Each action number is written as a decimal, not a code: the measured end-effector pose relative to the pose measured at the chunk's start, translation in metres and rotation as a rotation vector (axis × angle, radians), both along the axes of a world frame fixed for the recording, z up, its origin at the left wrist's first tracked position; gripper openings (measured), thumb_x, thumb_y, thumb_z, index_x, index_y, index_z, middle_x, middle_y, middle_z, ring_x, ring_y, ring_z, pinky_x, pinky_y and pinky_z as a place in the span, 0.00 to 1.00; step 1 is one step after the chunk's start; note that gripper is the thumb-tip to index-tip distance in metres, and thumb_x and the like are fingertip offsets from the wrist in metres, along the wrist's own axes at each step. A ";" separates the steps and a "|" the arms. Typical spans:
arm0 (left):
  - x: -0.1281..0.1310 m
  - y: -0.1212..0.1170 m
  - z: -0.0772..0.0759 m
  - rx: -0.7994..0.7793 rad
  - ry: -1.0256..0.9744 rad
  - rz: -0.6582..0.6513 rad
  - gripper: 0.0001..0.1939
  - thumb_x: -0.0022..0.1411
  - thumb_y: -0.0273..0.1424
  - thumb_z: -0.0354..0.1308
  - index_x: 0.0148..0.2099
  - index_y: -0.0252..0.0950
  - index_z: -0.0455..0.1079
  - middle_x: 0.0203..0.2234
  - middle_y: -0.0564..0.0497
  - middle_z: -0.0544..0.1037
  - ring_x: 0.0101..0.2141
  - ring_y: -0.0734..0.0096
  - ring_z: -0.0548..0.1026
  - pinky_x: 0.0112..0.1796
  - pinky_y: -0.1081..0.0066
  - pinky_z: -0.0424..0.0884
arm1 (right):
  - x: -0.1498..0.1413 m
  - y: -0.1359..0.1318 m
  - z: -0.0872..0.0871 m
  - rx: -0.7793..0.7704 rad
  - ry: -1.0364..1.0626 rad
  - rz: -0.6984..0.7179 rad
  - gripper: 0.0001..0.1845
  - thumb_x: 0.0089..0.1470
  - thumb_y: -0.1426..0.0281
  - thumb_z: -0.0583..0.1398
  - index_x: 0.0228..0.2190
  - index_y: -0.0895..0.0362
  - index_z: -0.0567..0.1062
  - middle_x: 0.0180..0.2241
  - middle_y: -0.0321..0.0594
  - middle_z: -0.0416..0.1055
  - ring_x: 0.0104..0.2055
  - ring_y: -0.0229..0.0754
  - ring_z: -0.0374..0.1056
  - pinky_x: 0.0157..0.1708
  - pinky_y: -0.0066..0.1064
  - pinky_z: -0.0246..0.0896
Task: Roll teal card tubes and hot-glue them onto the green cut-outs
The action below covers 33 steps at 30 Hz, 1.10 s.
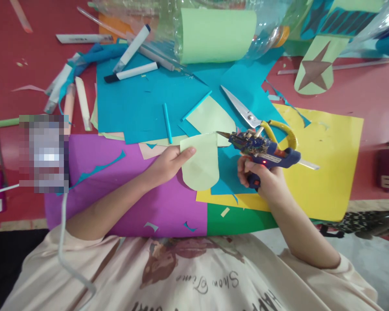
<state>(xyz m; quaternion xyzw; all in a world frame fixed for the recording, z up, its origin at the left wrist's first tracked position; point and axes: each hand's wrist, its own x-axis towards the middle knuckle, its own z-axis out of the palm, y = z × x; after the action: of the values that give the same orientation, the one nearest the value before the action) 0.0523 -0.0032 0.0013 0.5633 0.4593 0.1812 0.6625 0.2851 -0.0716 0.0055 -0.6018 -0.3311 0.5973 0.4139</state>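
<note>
My left hand (168, 166) pinches the left edge of a pale green paper piece (201, 166) with a rounded lower end. In my right hand (262, 177) is a blue hot glue gun (266, 151), its red light lit and its body crusted with bits. The gun's nozzle points left, at the upper right corner of the paper piece; whether it touches cannot be made out. Just behind the gun lie scissors (246, 110) with yellow handles. Another pale green paper piece (210, 114) rests beyond, with a thin blue stick (197, 106) across its edge.
Blue (142, 103), purple (168, 207) and yellow (324, 172) sheets cover the red table. Clear plastic bottles (266, 26) lie along the back, one wrapped in green paper. Markers (136, 71) and paper scraps are scattered at the left. A white cable (63, 233) hangs at the left.
</note>
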 end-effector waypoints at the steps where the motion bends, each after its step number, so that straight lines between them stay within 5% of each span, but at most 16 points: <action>1: 0.000 0.000 0.000 0.004 0.001 -0.001 0.32 0.57 0.58 0.51 0.38 0.32 0.74 0.33 0.46 0.81 0.39 0.61 0.77 0.38 0.69 0.73 | 0.000 0.000 0.000 -0.003 0.000 0.000 0.08 0.46 0.66 0.62 0.21 0.57 0.71 0.16 0.34 0.66 0.15 0.35 0.60 0.12 0.26 0.52; 21: -0.002 0.001 0.000 0.058 -0.007 -0.027 0.31 0.59 0.56 0.49 0.44 0.34 0.74 0.33 0.48 0.80 0.39 0.62 0.77 0.42 0.66 0.74 | 0.006 0.005 0.009 -0.002 -0.070 -0.028 0.11 0.44 0.62 0.63 0.27 0.57 0.75 0.14 0.36 0.67 0.14 0.37 0.61 0.13 0.29 0.53; 25: -0.001 0.001 0.000 0.046 -0.016 -0.031 0.29 0.60 0.55 0.50 0.43 0.33 0.74 0.33 0.48 0.80 0.40 0.62 0.77 0.43 0.66 0.73 | 0.032 0.010 0.019 0.028 -0.083 -0.359 0.13 0.32 0.66 0.61 0.27 0.56 0.75 0.18 0.38 0.70 0.15 0.39 0.62 0.11 0.29 0.48; 28: 0.000 0.001 0.001 0.011 -0.048 -0.022 0.28 0.60 0.54 0.51 0.44 0.34 0.74 0.36 0.48 0.81 0.42 0.62 0.77 0.46 0.66 0.72 | 0.067 0.017 0.016 0.276 -0.373 -0.742 0.08 0.27 0.68 0.61 0.18 0.56 0.71 0.20 0.36 0.66 0.19 0.35 0.62 0.20 0.31 0.56; 30: 0.001 0.001 0.001 -0.001 -0.059 -0.017 0.27 0.60 0.53 0.52 0.45 0.34 0.74 0.38 0.48 0.81 0.44 0.62 0.77 0.48 0.66 0.72 | 0.092 0.021 0.010 0.377 -0.500 -0.832 0.09 0.28 0.68 0.61 0.12 0.54 0.64 0.17 0.33 0.59 0.21 0.33 0.58 0.24 0.32 0.55; 33: 0.001 0.001 0.001 -0.005 -0.047 -0.009 0.28 0.59 0.54 0.52 0.44 0.35 0.74 0.39 0.48 0.81 0.45 0.61 0.76 0.49 0.65 0.71 | 0.127 0.020 0.000 0.225 -0.662 -0.805 0.11 0.36 0.69 0.60 0.11 0.54 0.63 0.16 0.31 0.55 0.19 0.32 0.51 0.25 0.33 0.51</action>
<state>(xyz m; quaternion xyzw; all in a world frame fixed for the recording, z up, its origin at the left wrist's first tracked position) 0.0537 -0.0019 0.0027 0.5593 0.4413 0.1902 0.6755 0.4118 -0.0513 0.0057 -0.7894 -0.2488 0.1303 0.5459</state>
